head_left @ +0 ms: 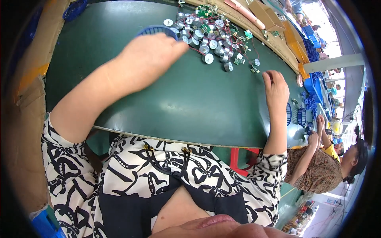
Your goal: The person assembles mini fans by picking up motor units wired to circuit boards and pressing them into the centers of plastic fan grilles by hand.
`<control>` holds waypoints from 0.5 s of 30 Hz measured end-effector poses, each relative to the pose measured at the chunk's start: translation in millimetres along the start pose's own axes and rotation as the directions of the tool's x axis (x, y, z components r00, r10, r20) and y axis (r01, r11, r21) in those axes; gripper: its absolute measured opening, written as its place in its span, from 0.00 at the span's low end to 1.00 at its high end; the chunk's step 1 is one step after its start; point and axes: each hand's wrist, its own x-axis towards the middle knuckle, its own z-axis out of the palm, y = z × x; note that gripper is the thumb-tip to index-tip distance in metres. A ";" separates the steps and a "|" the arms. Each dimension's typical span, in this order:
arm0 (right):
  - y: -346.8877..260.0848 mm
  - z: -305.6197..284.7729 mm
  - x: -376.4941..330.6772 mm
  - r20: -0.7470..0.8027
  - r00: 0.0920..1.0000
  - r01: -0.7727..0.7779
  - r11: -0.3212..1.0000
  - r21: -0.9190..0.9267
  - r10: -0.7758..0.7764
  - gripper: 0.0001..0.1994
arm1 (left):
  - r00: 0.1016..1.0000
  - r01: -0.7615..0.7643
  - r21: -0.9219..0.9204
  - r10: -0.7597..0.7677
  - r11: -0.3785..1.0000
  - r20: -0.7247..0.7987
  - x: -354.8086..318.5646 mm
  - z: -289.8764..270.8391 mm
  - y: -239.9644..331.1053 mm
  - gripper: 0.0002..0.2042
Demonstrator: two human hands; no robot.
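A heap of small round silver motors lies at the far side of the green table, with thin red wires and small green circuit boards among them. My left hand is at the heap's left edge, over the near side of a blue plastic basket. Its fingers curl inward, and whatever they hold is hidden. To the right of the heap, my right hand is above the table with its fingers bent together. A single motor with a board lies just beyond its fingertips. Nothing can be made out in that hand.
The green tabletop has cardboard edging along its far side. Open cardboard boxes stand beyond it. At right are blue baskets and a person working. A red stool is under the near edge.
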 end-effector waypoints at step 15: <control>6.2 -10.2 -33.1 0.044 0.982 -0.179 0.983 -0.045 0.181 0.14 | 0.973 -0.072 -0.294 0.132 0.953 0.191 -7.0 -12.7 36.4 0.29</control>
